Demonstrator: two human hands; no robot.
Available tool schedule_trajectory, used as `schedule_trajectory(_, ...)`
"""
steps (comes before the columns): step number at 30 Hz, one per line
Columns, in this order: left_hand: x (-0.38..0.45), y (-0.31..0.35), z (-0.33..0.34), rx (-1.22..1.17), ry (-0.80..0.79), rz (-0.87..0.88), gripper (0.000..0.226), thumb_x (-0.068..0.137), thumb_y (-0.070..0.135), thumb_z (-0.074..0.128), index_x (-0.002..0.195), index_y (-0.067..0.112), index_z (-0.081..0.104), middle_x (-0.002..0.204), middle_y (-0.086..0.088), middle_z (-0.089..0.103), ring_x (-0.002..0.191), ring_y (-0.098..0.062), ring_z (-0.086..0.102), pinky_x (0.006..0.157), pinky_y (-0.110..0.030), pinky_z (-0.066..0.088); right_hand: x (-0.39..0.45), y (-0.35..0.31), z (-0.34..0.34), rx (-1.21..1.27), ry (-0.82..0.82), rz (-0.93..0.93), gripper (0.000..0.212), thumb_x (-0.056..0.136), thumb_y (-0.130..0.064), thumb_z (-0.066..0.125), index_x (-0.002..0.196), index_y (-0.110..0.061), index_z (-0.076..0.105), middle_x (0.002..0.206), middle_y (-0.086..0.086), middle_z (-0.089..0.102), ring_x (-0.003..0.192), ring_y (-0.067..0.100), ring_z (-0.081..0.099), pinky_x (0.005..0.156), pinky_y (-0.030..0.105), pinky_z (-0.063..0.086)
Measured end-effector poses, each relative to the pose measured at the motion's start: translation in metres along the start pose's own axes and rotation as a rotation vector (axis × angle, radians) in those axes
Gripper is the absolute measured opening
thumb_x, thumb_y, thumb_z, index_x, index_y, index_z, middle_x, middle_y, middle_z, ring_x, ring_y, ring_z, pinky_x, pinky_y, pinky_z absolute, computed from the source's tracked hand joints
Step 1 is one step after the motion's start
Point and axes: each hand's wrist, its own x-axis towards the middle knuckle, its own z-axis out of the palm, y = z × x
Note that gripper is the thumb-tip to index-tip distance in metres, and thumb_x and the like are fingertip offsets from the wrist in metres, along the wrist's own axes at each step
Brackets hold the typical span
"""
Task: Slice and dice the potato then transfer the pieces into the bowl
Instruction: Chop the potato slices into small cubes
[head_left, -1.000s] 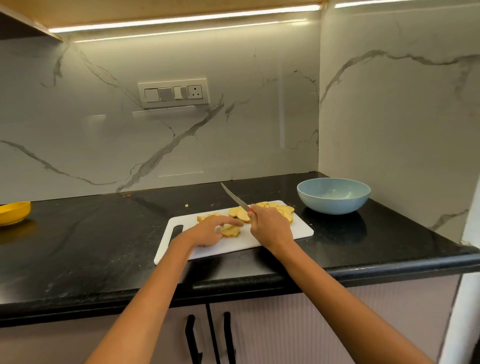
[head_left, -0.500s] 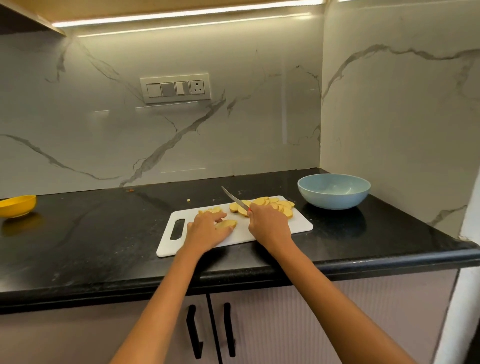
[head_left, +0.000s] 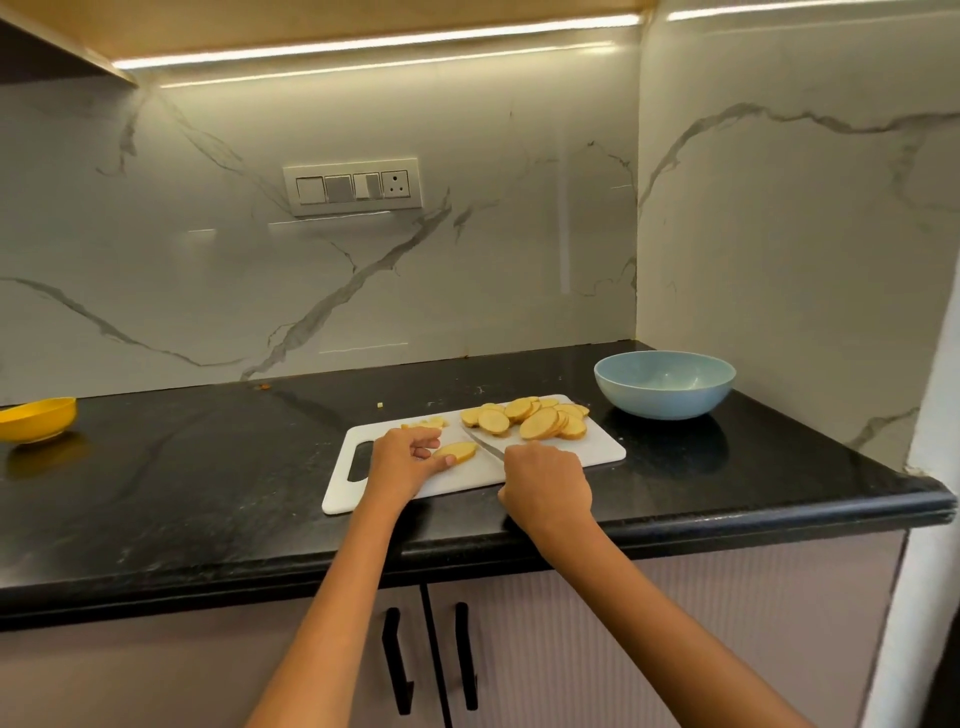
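Head view looked down on a white board (head_left: 597, 449) lying on the black worktop (head_left: 208, 493). Left hand (head_left: 402, 460) rested on the board's near-left part, its fingers curled over the left end of one slice (head_left: 457, 450) and pinning it flat. That slice lay alone, its long axis running left to right, with its free right end pointing toward the knife (head_left: 483, 441). Right hand (head_left: 548, 486) was closed round the knife's handle, which the fist hid entirely; only the blade showed, running from the fist up and to the left, its tip near the slice pile (head_left: 530, 418). The blade lay just right of the lone slice, close beside its free end; whether it touched could not be told.

The coming cut seemed to turn on this: the slice lay to the left of the blade, the blade crossing its long axis at an angle, so a short shift left would bring the edge over the slice to cut it into strips. The left fingers sat near that path, the thumb closest.

Most of the potato was already sliced, heaped at the board's far-right part. A few small pieces (head_left: 431, 422) lay beyond the left hand. The bowl (head_left: 665, 402) stood just right of the board, nearer the right hand, and looked empty.
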Motion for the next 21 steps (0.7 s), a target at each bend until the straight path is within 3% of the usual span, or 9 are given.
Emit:
schedule_trajectory(8,0.005,-0.001,0.000,0.031,-0.023,-0.018,0.051,0.072,0.016,0.078,0.118,0.002,0.062,0.106,-0.011,0.069,0.089,-0.012,0.059,0.086,-0.020,0.045,-0.004,-0.010,-0.002,-0.074,-0.006,-0.143,0.019,0.097,-0.013,0.047,0.112,-0.007,0.056,0.103,0.009,0.062,0.090,0.021,0.061,0.070,0.026,0.039)
schedule_trajectory(13,0.001,0.001,-0.004,-0.020,-0.038,-0.032,0.049,0.074,0.011,0.077,0.120,0.003,0.061,0.108,-0.011,0.068,0.093,-0.013,0.059,0.090,-0.021,0.045,-0.001,-0.007,0.002,0.043,0.019,-0.040,0.020,0.096,-0.016,0.046,0.111,-0.009,0.056,0.102,0.008,0.062,0.084,0.020,0.058,0.070,0.027,0.039)
schedule_trajectory(17,-0.001,-0.005,-0.011,-0.188,-0.042,-0.089,0.046,0.078,-0.004,0.069,0.122,0.001,0.058,0.113,-0.013,0.065,0.101,-0.018,0.059,0.101,-0.032,0.044,0.005,-0.001,0.003,0.168,-0.028,0.057,0.019,0.094,-0.018,0.046,0.104,-0.010,0.060,0.096,0.007,0.061,0.078,0.018,0.055,0.067,0.026,0.040)
schedule_trajectory(21,0.001,-0.004,-0.009,-0.173,-0.052,-0.098,0.041,0.079,-0.006,0.066,0.119,0.000,0.059,0.110,-0.015,0.066,0.097,-0.017,0.060,0.098,-0.030,0.045,0.009,0.001,0.001,0.220,-0.068,0.084,0.019,0.095,-0.020,0.046,0.104,-0.010,0.060,0.098,0.007,0.062,0.083,0.019,0.057,0.069,0.027,0.042)
